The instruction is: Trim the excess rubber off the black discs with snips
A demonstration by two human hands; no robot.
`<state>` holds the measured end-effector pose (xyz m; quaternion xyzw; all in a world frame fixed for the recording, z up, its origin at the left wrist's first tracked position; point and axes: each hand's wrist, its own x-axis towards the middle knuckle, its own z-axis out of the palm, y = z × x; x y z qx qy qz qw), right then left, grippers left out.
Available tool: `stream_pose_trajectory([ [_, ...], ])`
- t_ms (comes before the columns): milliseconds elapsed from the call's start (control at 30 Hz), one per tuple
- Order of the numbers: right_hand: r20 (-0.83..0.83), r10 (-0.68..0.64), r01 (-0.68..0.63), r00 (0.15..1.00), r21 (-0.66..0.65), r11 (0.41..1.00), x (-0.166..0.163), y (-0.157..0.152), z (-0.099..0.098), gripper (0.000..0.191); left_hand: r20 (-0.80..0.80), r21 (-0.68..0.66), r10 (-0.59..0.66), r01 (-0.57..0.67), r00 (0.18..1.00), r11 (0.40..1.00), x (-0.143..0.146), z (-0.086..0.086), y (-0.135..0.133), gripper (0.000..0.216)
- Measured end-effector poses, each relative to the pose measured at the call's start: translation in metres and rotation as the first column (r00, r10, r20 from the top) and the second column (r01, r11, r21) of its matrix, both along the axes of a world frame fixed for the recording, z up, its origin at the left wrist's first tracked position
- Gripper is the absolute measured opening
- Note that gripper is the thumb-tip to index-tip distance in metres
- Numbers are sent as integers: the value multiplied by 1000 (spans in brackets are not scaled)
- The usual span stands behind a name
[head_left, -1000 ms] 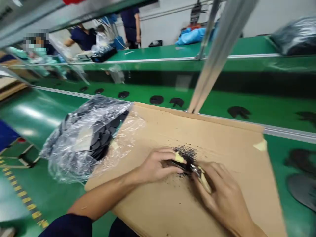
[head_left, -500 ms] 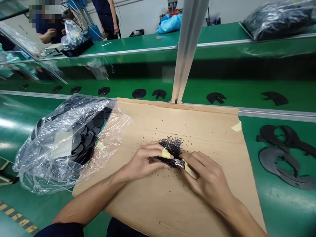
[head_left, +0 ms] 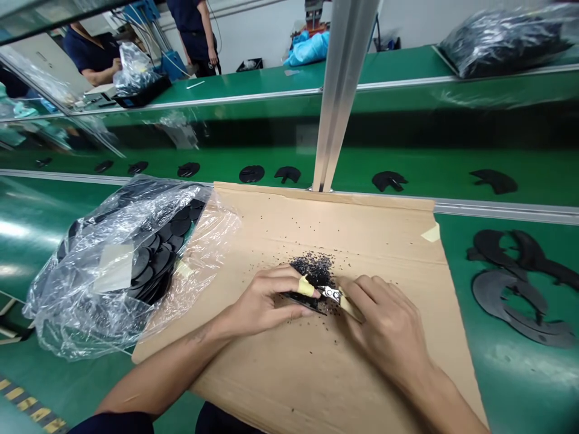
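Observation:
My left hand [head_left: 265, 298], with yellow tape round a finger, pinches a flat black plastic part [head_left: 310, 302] above the cardboard. My right hand [head_left: 386, 322] is closed round cutting nippers [head_left: 332, 293]; their metal head is at the right edge of the part, and the palm mostly hides the handles. Whether the jaws touch the part I cannot tell. Just beyond both hands lies a pile of small black trimmings [head_left: 314, 265], with loose bits scattered around it. The cardboard sheet [head_left: 280, 367] lies under everything here.
On the left, a clear plastic bag [head_left: 97, 289] holds several black discs [head_left: 151, 262]. Curved black parts [head_left: 511, 301] lie at the right. More black parts [head_left: 251, 174] sit along the green strip behind a metal post [head_left: 341, 96]. Two people [head_left: 194, 30] are at the back.
The nippers' head has drawn slightly right and up from the black part, and its metal shows more. My left hand keeps its pinch. The view has shifted a little.

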<state>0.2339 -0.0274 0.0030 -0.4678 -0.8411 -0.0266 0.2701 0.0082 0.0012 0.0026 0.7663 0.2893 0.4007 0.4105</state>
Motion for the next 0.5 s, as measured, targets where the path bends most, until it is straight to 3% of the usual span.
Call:
stream_pose_trajectory([
  [133, 79, 1, 2, 997, -33, 999, -1, 1, -2, 26, -214, 164, 71, -36, 974, 986, 2, -3, -3, 15],
  [267, -86, 4, -18, 996, -167, 986, 2, 2, -5, 30, -218, 272, 236, -173, 947, 947, 0, -4, -2, 15],
  [400, -344, -2, -125, 939, -347, 929, 0, 3, -2, 19, -65, 134, 254, -244, 965, 960, -2, -1, 0, 17],
  [500, -439, 4, -178, 898, -356, 917, -3, 1, 1, 13, -5, 56, 214, -214, 977, 975, -1, -1, -2, 17],
])
